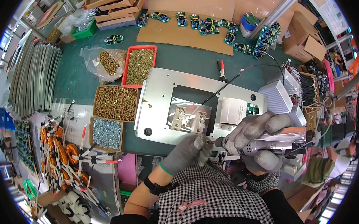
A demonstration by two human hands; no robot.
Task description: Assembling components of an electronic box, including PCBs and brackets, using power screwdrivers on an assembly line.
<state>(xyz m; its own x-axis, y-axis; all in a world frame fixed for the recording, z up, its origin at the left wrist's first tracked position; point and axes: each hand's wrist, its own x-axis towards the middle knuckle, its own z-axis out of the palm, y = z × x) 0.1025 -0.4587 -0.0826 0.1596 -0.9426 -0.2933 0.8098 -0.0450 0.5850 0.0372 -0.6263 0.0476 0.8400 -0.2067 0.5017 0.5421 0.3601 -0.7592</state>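
Beside the metal panel — right fingers round power screwdriver, left fingers at its bit, can't tell if gripping.

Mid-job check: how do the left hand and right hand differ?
The left hand has its fingertips by the tip of the driver; the right hand wraps around its body. In view, the left hand overlaps the near edge of the plate; the right hand hides its near right corner. Both wear grey gloves.
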